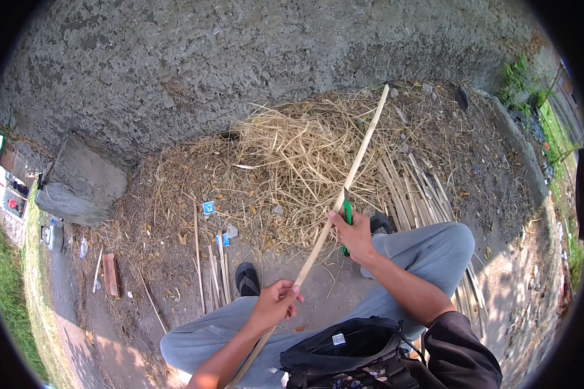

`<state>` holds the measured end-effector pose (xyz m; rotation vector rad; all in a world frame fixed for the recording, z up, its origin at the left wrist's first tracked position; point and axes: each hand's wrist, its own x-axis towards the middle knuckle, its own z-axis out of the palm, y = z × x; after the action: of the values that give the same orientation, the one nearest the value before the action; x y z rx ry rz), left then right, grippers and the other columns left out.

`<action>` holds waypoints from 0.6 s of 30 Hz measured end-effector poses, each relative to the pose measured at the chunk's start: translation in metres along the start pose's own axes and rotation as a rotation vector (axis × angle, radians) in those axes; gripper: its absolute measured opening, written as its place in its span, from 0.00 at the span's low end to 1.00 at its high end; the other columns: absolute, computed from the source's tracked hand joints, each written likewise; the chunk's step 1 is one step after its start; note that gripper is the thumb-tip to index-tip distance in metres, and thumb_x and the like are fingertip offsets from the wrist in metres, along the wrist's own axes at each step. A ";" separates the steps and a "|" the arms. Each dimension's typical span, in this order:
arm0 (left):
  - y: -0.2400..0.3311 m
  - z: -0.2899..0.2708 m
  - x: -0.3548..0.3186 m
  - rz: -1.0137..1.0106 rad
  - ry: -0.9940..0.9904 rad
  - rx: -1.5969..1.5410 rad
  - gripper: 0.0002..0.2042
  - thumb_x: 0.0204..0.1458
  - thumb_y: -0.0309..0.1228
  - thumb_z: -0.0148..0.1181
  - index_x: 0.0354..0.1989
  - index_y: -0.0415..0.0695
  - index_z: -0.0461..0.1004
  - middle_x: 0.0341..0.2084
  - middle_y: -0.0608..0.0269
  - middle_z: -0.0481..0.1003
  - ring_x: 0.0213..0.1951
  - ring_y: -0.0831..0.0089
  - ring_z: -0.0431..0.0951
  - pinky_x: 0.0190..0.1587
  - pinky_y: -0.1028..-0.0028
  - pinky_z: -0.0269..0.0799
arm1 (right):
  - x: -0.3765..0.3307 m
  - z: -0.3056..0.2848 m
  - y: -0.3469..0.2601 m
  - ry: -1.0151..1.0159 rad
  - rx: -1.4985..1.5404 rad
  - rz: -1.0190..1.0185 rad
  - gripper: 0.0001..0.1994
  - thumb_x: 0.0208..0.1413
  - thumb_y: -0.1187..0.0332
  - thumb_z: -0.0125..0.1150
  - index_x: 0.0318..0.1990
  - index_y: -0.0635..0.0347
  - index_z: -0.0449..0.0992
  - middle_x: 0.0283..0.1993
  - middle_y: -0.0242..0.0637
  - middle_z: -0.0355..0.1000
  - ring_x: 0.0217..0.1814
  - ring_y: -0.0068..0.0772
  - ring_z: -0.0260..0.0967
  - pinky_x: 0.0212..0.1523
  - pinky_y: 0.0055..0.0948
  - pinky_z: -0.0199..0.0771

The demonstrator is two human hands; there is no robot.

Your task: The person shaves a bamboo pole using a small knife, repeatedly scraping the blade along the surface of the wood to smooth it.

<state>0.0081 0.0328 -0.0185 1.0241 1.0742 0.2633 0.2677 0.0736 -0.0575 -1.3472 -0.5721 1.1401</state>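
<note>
Head view, looking down, close above lap

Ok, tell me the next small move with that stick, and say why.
Probably push the green-handled knife forward along the long pale stick, away from the body. The right hand sets the blade against the stick, the left hand grips it lower down, and a pile of shavings lies ahead.

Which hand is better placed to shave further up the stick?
Right, probably. The right hand holds the green-handled knife against the stick, higher along it. The left hand grips the stick lower down, steadying it.
</note>
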 end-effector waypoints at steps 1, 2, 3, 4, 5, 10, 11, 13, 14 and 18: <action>-0.004 -0.001 0.000 0.008 0.002 -0.080 0.14 0.67 0.35 0.51 0.51 0.36 0.71 0.31 0.60 0.76 0.22 0.80 0.71 0.21 0.80 0.66 | 0.000 -0.003 0.001 0.001 -0.002 -0.004 0.12 0.61 0.63 0.65 0.31 0.63 0.77 0.20 0.23 0.65 0.16 0.11 0.54 0.16 0.22 0.51; -0.003 0.000 0.001 0.016 0.004 -0.161 0.12 0.67 0.34 0.51 0.47 0.37 0.72 0.25 0.63 0.73 0.16 0.83 0.66 0.17 0.81 0.60 | 0.000 -0.005 0.001 -0.031 -0.144 -0.080 0.11 0.63 0.63 0.63 0.35 0.64 0.78 0.20 0.25 0.65 0.18 0.13 0.56 0.18 0.23 0.55; -0.002 0.002 0.001 0.020 0.000 -0.163 0.12 0.67 0.34 0.51 0.47 0.37 0.72 0.25 0.63 0.73 0.16 0.83 0.66 0.17 0.81 0.60 | -0.001 -0.006 0.000 -0.063 -0.287 -0.158 0.12 0.64 0.63 0.61 0.40 0.66 0.78 0.20 0.28 0.65 0.20 0.15 0.59 0.20 0.25 0.58; 0.000 0.005 -0.002 -0.025 0.028 -0.190 0.12 0.68 0.35 0.49 0.46 0.37 0.72 0.22 0.66 0.70 0.15 0.84 0.62 0.16 0.81 0.56 | -0.005 -0.006 0.001 -0.062 -0.292 -0.163 0.12 0.64 0.63 0.61 0.40 0.66 0.78 0.20 0.28 0.65 0.20 0.15 0.59 0.20 0.25 0.58; 0.002 0.007 -0.005 -0.069 0.063 -0.222 0.13 0.68 0.35 0.48 0.44 0.37 0.73 0.19 0.69 0.67 0.14 0.86 0.58 0.15 0.82 0.53 | -0.015 0.000 -0.004 -0.064 -0.398 -0.274 0.13 0.65 0.64 0.58 0.46 0.67 0.77 0.23 0.32 0.67 0.22 0.21 0.63 0.23 0.28 0.62; -0.008 0.002 -0.004 -0.054 0.136 -0.240 0.15 0.69 0.36 0.45 0.45 0.37 0.73 0.18 0.71 0.64 0.14 0.85 0.58 0.15 0.81 0.54 | -0.053 0.012 -0.002 -0.252 -0.768 -0.598 0.20 0.63 0.68 0.57 0.60 0.66 0.70 0.40 0.48 0.75 0.32 0.52 0.74 0.35 0.41 0.74; -0.011 0.003 -0.002 -0.040 0.181 -0.221 0.15 0.70 0.37 0.45 0.45 0.36 0.73 0.18 0.72 0.64 0.13 0.84 0.58 0.15 0.80 0.54 | -0.061 0.015 -0.007 -0.296 -0.790 -0.554 0.19 0.63 0.67 0.59 0.59 0.62 0.72 0.39 0.48 0.76 0.33 0.54 0.75 0.35 0.42 0.76; -0.015 0.002 0.002 -0.043 0.206 -0.217 0.15 0.70 0.37 0.45 0.45 0.36 0.73 0.18 0.71 0.64 0.13 0.84 0.58 0.15 0.80 0.55 | -0.060 0.013 0.008 -0.358 -0.786 -0.602 0.18 0.62 0.66 0.59 0.58 0.61 0.73 0.38 0.49 0.76 0.33 0.54 0.75 0.34 0.42 0.76; -0.017 0.000 0.003 -0.050 0.231 -0.204 0.15 0.70 0.36 0.44 0.45 0.36 0.73 0.18 0.71 0.65 0.13 0.84 0.59 0.15 0.80 0.55 | -0.059 0.015 0.010 -0.413 -0.775 -0.647 0.18 0.62 0.66 0.60 0.57 0.60 0.74 0.38 0.49 0.76 0.33 0.54 0.76 0.33 0.42 0.77; -0.032 0.001 0.005 0.007 0.296 -0.181 0.16 0.70 0.36 0.44 0.44 0.35 0.73 0.18 0.71 0.66 0.13 0.85 0.60 0.15 0.80 0.54 | -0.065 0.021 0.007 -0.489 -0.851 -0.573 0.17 0.61 0.62 0.60 0.55 0.59 0.76 0.38 0.49 0.77 0.34 0.54 0.76 0.34 0.43 0.78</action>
<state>0.0028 0.0181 -0.0464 0.8427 1.2877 0.5201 0.2217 0.0250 -0.0414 -1.4280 -1.8216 0.7442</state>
